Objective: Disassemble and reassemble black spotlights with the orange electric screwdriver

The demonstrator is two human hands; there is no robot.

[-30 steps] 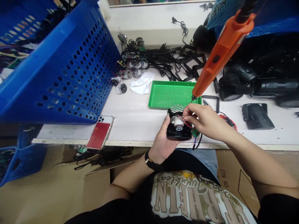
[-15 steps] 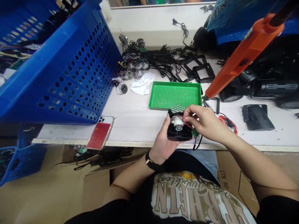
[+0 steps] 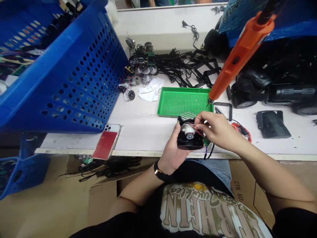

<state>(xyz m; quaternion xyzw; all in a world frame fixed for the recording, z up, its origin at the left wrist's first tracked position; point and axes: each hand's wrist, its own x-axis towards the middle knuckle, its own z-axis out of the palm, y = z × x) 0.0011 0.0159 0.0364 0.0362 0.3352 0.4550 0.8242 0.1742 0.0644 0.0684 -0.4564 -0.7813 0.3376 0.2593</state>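
My left hand [image 3: 174, 147] is closed around a black plastic housing [image 3: 189, 144], holding it over the table's front edge with its open side up. Inside the housing sits a white motor-like part [image 3: 188, 129] with a clear round front. My right hand [image 3: 215, 127] pinches thin red wires [image 3: 198, 130] above the housing, thumb and forefinger together. A small green circuit board [image 3: 206, 141] hangs at the housing's right side, with a black cable [image 3: 210, 150] below it. A piece of metal mesh [image 3: 187, 116] shows at the housing's far edge.
An orange electric screwdriver [image 3: 241, 56] hangs over the right end of a green perforated tray [image 3: 184, 102]. A large blue basket [image 3: 81, 72] stands left, a phone [image 3: 107, 141] near the edge. Black cables [image 3: 173, 64] lie behind; a black housing [image 3: 273, 124] is at right.
The hanging screwdriver has swung left, its tip now over the green tray's right end. Both hands keep nearly the same position on the housing and wires.
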